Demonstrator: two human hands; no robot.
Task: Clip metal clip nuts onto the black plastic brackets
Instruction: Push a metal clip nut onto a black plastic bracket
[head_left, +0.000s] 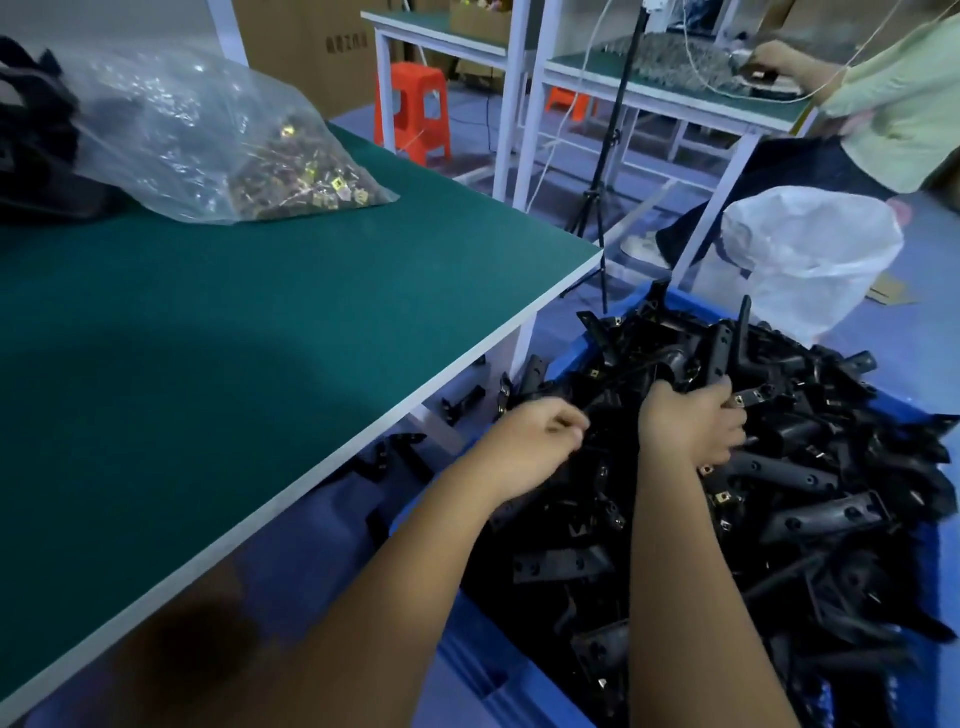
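A blue crate (498, 670) on the floor at the right is heaped with black plastic brackets (810, 499), several with brass clip nuts fitted. Both my arms reach down into the heap. My right hand (691, 423) lies on top of the pile with its fingers curled round black brackets at the far side. My left hand (530, 441) is over the crate's left rim, fingers curled at a black bracket; the hand is blurred. A clear plastic bag of metal clip nuts (291, 166) lies on the green table (218, 332), far from both hands.
Several brackets (462, 405) lie on the floor between table and crate. More black parts (31, 130) sit at the table's far left. A white sack (810, 254) stands behind the crate. Another person (883, 98) works at a far bench, near a tripod (602, 156) and an orange stool (415, 111).
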